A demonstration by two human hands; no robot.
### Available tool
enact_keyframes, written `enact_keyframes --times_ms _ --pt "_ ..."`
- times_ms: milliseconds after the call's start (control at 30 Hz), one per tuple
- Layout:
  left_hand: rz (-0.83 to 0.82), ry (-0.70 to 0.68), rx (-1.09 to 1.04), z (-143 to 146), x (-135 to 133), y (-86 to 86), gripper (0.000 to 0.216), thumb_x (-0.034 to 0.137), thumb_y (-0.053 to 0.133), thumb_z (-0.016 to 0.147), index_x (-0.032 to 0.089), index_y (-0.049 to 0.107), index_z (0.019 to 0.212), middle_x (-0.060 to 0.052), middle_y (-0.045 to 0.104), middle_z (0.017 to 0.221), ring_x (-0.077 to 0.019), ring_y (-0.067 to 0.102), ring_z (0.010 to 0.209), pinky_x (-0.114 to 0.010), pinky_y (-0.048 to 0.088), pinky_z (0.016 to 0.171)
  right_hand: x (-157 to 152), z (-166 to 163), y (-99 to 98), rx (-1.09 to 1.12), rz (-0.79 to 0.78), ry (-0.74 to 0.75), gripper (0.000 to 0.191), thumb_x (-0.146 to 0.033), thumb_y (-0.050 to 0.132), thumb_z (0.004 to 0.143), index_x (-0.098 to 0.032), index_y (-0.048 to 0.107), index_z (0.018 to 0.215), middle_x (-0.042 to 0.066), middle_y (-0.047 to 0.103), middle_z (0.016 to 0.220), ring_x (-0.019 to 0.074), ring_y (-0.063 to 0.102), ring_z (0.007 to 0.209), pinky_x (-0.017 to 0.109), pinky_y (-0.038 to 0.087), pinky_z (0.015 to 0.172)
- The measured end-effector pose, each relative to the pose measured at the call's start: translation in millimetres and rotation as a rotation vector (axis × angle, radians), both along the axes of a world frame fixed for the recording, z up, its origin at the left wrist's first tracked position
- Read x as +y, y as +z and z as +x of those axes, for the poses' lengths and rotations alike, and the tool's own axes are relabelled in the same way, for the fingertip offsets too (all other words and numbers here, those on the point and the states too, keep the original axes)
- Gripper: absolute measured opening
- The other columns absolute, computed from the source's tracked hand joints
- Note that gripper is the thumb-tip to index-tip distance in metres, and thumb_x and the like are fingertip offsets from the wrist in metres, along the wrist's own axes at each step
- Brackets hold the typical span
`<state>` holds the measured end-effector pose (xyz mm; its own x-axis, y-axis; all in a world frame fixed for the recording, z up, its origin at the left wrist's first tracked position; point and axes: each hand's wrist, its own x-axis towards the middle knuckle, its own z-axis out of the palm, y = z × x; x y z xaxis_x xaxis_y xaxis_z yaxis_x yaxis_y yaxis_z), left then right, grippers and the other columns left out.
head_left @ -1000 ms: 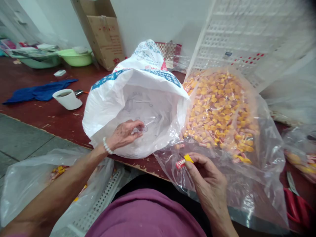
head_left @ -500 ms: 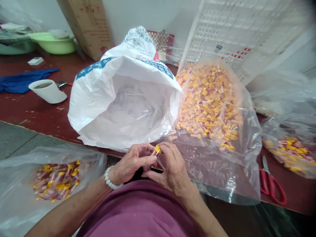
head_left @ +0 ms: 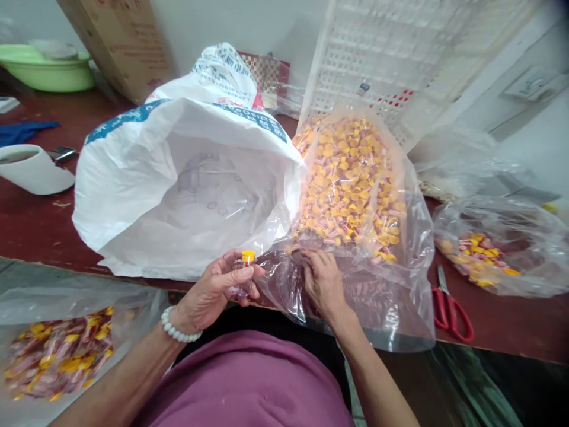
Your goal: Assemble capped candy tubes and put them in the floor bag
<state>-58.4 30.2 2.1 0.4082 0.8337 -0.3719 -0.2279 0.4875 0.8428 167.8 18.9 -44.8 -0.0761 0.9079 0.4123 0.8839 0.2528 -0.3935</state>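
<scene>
My left hand (head_left: 213,290) is closed round a small clear tube with a yellow cap (head_left: 247,260), held upright over the table's front edge. My right hand (head_left: 323,280) reaches into the mouth of a clear plastic bag (head_left: 400,284) full of small yellow and red pieces (head_left: 351,190); its fingertips curl among the nearest pieces, and what they hold I cannot make out. A big white sack (head_left: 133,178) lies open just left of that bag, with clear tubes (head_left: 213,198) inside.
Red scissors (head_left: 451,305) lie on the dark red table (head_left: 40,225) at right, beside another clear bag of pieces (head_left: 484,252). A white crate (head_left: 391,53) leans at the back. A white cup (head_left: 31,169), green basin (head_left: 44,59) and cardboard box (head_left: 120,41) stand left. A bag of finished pieces (head_left: 57,350) hangs lower left.
My left hand took a tube from the sack and both hands met at the table edge with the yellow cap. Now the capped tube stays in my left hand; my right has reached back into the bag.
</scene>
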Motion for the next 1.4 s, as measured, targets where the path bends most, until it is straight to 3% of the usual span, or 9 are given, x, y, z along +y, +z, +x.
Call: enact_keyframes --times_ms 233,367,467,600,700,900,1067,1200,1400 --pt "0.038 -0.047 0.029 0 1 1.3 0.032 0.028 0.066 0.079 0.017 0.055 0.106 -0.006 0.064 0.094 -0.0102 0.058 0.065 -0.019 0.043 0.052 36 -7 -9.8 -0.093 -0.102 0.059 0.031 -0.015 0.045 0.087 -0.02 0.06 0.113 0.01 0.065 0.104 0.0268 0.049 0.099 0.039 0.04 0.083" --pt "0.126 -0.114 0.097 2 -1 -0.3 0.034 0.029 0.068 0.077 0.015 0.058 0.107 -0.006 0.064 0.093 -0.0093 0.055 0.068 -0.018 0.043 0.055 31 2 -5.5 -0.051 -0.145 0.098 0.038 -0.009 0.046 0.08 -0.019 0.058 0.115 0.011 0.061 0.106 0.0244 0.052 0.097 0.036 0.042 0.082" --pt "0.204 -0.184 0.127 8 -2 0.2 0.031 0.032 0.067 0.077 0.015 0.06 0.102 -0.004 0.061 0.087 -0.0098 0.053 0.067 -0.018 0.041 0.052 15 8 2.8 0.033 -0.165 0.057 0.031 -0.009 0.043 0.082 -0.018 0.055 0.109 0.008 0.061 0.097 0.0189 0.056 0.088 0.032 0.046 0.077" --pt "0.264 -0.272 0.229 21 -6 3.8 0.03 0.032 0.063 0.079 0.015 0.06 0.104 -0.004 0.062 0.09 -0.0127 0.055 0.071 -0.02 0.042 0.056 -16 -5 26.9 0.614 -0.15 -0.012 0.013 -0.025 0.047 0.089 -0.021 0.048 0.101 0.0 0.059 0.084 0.0118 0.058 0.071 0.024 0.048 0.064" --pt "0.358 -0.322 0.326 30 -10 5.6 0.03 0.027 0.06 0.08 0.015 0.06 0.107 -0.005 0.063 0.09 -0.014 0.054 0.074 -0.022 0.042 0.061 -33 -26 44.6 0.905 -0.131 0.05 0.014 -0.029 0.056 0.087 -0.023 0.049 0.098 0.001 0.063 0.09 0.013 0.061 0.08 0.028 0.05 0.074" --pt "0.486 -0.35 0.413 36 -14 8.0 0.015 0.019 0.056 0.077 0.014 0.059 0.091 0.002 0.052 0.073 -0.0113 0.043 0.066 -0.022 0.036 0.06 -40 -42 52.8 0.552 -0.051 0.209 0.012 -0.025 0.054 0.086 -0.023 0.055 0.097 0.006 0.061 0.107 0.0179 0.057 0.104 0.036 0.046 0.089" --pt "0.392 -0.338 0.309 36 -14 10.8 0.011 0.018 0.056 0.074 0.014 0.057 0.083 0.002 0.05 0.072 -0.0113 0.043 0.066 -0.022 0.036 0.06 -41 -37 46.5 0.258 0.025 0.232 0.062 -0.044 0.073 0.064 -0.018 0.048 0.115 0.016 0.033 0.142 0.0302 0.035 0.129 0.048 0.034 0.102" --pt "0.23 -0.265 0.158 43 -19 3.0 0.009 0.014 0.058 0.068 0.015 0.052 0.074 0.003 0.046 0.069 -0.0101 0.04 0.064 -0.022 0.034 0.059 -40 -45 34.1 0.04 0.122 0.24 0.067 -0.042 0.072 0.061 -0.018 0.046 0.118 0.014 0.05 0.131 0.031 0.043 0.121 0.049 0.032 0.098" --pt "0.071 -0.136 0.05 50 -23 0.4 0.011 0.01 0.057 0.057 0.014 0.053 0.066 0.002 0.047 0.068 -0.0107 0.041 0.066 -0.022 0.033 0.058 -40 -58 22.2 0.09 0.237 0.19 0.045 -0.028 0.063 0.065 -0.021 0.049 0.108 0.01 0.064 0.107 0.0245 0.059 0.097 0.043 0.038 0.088"
